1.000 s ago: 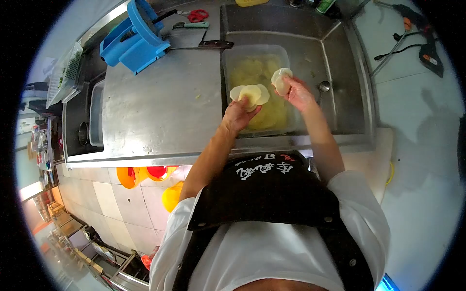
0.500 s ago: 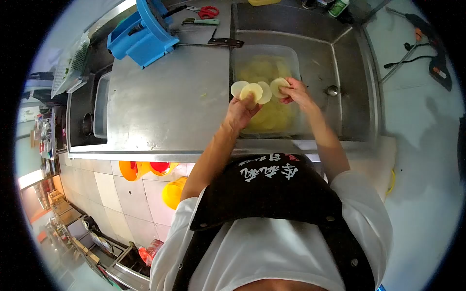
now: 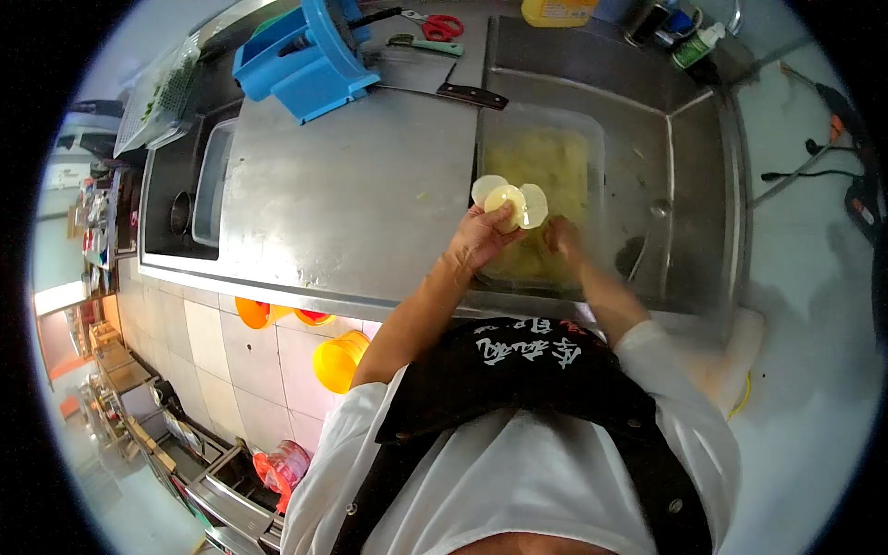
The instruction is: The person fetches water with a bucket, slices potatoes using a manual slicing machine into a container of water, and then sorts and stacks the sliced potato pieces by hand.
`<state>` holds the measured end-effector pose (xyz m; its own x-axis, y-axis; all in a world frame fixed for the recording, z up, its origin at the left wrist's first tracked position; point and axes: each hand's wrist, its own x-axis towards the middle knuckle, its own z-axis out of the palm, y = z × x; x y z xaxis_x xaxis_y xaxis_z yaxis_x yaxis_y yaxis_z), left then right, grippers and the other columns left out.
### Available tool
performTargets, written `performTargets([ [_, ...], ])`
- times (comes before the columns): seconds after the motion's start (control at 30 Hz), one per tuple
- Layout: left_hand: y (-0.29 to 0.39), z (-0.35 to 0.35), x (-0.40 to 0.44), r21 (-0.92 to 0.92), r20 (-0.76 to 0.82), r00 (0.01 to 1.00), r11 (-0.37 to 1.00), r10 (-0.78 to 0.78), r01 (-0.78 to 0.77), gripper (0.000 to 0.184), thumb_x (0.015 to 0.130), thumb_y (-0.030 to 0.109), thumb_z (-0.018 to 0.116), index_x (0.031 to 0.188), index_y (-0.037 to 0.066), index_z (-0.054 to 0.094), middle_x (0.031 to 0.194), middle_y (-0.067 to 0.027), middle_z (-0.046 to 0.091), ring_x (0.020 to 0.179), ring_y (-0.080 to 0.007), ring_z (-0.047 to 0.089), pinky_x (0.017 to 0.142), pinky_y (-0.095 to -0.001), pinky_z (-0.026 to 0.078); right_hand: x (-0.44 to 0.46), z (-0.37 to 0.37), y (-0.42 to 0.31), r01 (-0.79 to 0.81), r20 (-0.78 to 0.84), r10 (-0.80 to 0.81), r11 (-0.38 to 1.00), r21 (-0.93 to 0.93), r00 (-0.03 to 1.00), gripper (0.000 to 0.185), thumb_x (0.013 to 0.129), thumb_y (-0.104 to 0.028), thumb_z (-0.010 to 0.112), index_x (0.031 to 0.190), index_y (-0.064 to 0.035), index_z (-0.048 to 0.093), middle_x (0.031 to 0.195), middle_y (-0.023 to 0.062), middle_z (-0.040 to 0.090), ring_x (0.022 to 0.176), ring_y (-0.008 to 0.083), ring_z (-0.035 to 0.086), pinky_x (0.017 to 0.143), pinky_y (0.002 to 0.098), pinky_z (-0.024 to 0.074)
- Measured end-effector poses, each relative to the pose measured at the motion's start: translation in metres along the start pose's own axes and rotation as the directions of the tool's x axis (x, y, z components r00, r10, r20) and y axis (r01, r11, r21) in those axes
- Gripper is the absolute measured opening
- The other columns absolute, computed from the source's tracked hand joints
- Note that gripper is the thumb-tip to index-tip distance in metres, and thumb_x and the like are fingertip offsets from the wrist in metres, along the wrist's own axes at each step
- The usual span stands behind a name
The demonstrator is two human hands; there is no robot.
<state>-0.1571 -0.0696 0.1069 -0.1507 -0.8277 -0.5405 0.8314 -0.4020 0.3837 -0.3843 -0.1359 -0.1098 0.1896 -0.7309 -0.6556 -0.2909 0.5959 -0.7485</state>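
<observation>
My left hand is closed on several thin, round, pale yellow slices, which look like potato slices, fanned out over the tub's left side. Motion blurs my right hand, just right of the slices and over the tub; its fingers are too smeared to read and no slice shows in it. Beneath both hands, a clear plastic tub stands in the sink with yellowish slices in liquid.
A cleaver, a green-handled peeler and red-handled scissors lie at the back of the steel counter. Left of them stands a blue slicer. The sink basin surrounds the tub; a yellow jug stands behind.
My right hand has come down toward me over the tub, and the slice it held no longer shows in it. My left hand still holds its fan of slices. The view has shifted slightly.
</observation>
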Motion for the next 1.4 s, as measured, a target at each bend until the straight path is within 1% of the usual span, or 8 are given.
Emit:
performTargets([
  [0.07, -0.005, -0.004, 0.006, 0.01, -0.045, 0.999, 1.0, 0.018, -0.017, 0.035, 0.081, 0.01, 0.067, 0.112, 0.012, 0.051, 0.11, -0.0051, 0.056, 0.1, -0.0241, 0.056, 0.08, -0.0447, 0.051, -0.06, -0.004, -0.106, -0.08, 0.091, 0.126, 0.916, -0.393, 0.988, 0.017, 0.088, -0.021, 0.055, 0.089, -0.0049, 0.059, 0.07, 0.0085, 0.061, 0.054, 0.0144, 0.057, 0.048, 0.0284, 0.0465],
  [0.33, -0.018, 0.002, 0.014, 0.228, -0.179, 0.984, 0.973, 0.012, 0.029, 0.036, 0.08, 0.01, 0.066, 0.112, 0.01, 0.05, 0.11, -0.0056, 0.056, 0.101, -0.0262, 0.056, 0.081, -0.045, 0.052, -0.137, -0.039, -0.176, 0.105, 0.208, -0.17, 0.951, 0.29, 0.963, 0.037, 0.084, -0.032, 0.061, 0.108, -0.0042, 0.059, 0.091, 0.0018, 0.062, 0.084, 0.0127, 0.057, 0.073, 0.0261, 0.0465],
  [0.6, -0.053, 0.014, 0.02, 0.391, -0.309, 0.946, 0.92, 0.099, 0.032, 0.055, 0.076, 0.017, 0.073, 0.121, 0.003, 0.046, 0.106, -0.009, 0.058, 0.089, -0.0233, 0.06, 0.073, -0.0375, 0.055, -0.18, 0.008, -0.189, 0.42, 0.127, -0.404, 0.816, -0.398, 0.906, 0.016, 0.083, -0.017, 0.061, 0.089, -0.0016, 0.061, 0.077, -0.001, 0.058, 0.067, 0.0071, 0.049, 0.06, 0.0237, 0.0398],
  [0.7, -0.09, -0.033, 0.056, 0.762, 0.136, 0.904, 0.541, 0.406, -0.357, 0.033, 0.083, 0.022, 0.062, 0.111, 0.006, 0.056, 0.1, -0.0088, 0.063, 0.086, -0.0204, 0.063, 0.068, -0.0324, 0.052, -0.19, 0.001, -0.176, 0.398, 0.141, -0.377, 0.899, -0.18, 0.915, 0.028, 0.085, -0.015, 0.061, 0.11, -0.0036, 0.056, 0.095, 0.003, 0.06, 0.082, 0.0101, 0.054, 0.065, 0.0255, 0.0437],
  [0.77, -0.061, 0.009, 0.013, 0.548, -0.11, 0.972, 0.829, 0.206, -0.113, 0.038, 0.078, 0.016, 0.07, 0.11, 0.001, 0.057, 0.101, -0.0103, 0.063, 0.087, -0.0253, 0.064, 0.067, -0.0351, 0.056, -0.211, 0.014, -0.196, 0.344, 0.072, -0.34, 0.938, -0.048, 0.938, 0.029, 0.086, -0.013, 0.059, 0.112, -0.0036, 0.054, 0.101, 0.0043, 0.059, 0.086, 0.0116, 0.055, 0.069, 0.0259, 0.0444],
  [0.87, -0.054, 0.007, 0.021, 0.604, 0.5, 0.866, -0.709, -0.021, -0.365, 0.035, 0.079, 0.019, 0.067, 0.104, -0.003, 0.057, 0.1, -0.0183, 0.063, 0.083, -0.0283, 0.065, 0.065, -0.0353, 0.054, -0.194, 0.002, -0.179, 0.301, 0.182, -0.316, 0.948, 0.106, 0.931, 0.027, 0.087, -0.011, 0.057, 0.112, -0.0023, 0.053, 0.106, 0.0054, 0.058, 0.092, 0.0132, 0.055, 0.074, 0.0264, 0.0447],
  [1.07, -0.043, 0.029, -0.041, 0.941, 0.096, 0.935, 0.276, 0.341, -0.197, 0.047, 0.078, 0.02, 0.063, 0.112, -0.002, 0.041, 0.084, -0.0235, 0.061, 0.074, -0.0349, 0.064, 0.06, -0.0389, 0.052, -0.178, 0.015, -0.156, 0.069, 0.283, -0.141, 0.966, 0.251, 0.949, 0.038, 0.086, -0.014, 0.058, 0.121, -0.0013, 0.048, 0.115, 0.0075, 0.056, 0.103, 0.0185, 0.054, 0.085, 0.0309, 0.0447],
  [1.4, 0.024, 0.02, -0.076, 0.851, 0.191, 0.878, 0.372, 0.438, -0.371, 0.034, 0.084, 0.013, 0.056, 0.113, -0.003, 0.045, 0.078, -0.0147, 0.061, 0.061, -0.0222, 0.063, 0.054, -0.0331, 0.05, -0.163, 0.051, -0.184, -0.018, 0.099, -0.028, 0.901, 0.434, 0.995, 0.025, 0.088, -0.02, 0.054, 0.11, -0.0087, 0.056, 0.103, 0.0031, 0.06, 0.096, 0.0174, 0.057, 0.074, 0.0318, 0.048],
])
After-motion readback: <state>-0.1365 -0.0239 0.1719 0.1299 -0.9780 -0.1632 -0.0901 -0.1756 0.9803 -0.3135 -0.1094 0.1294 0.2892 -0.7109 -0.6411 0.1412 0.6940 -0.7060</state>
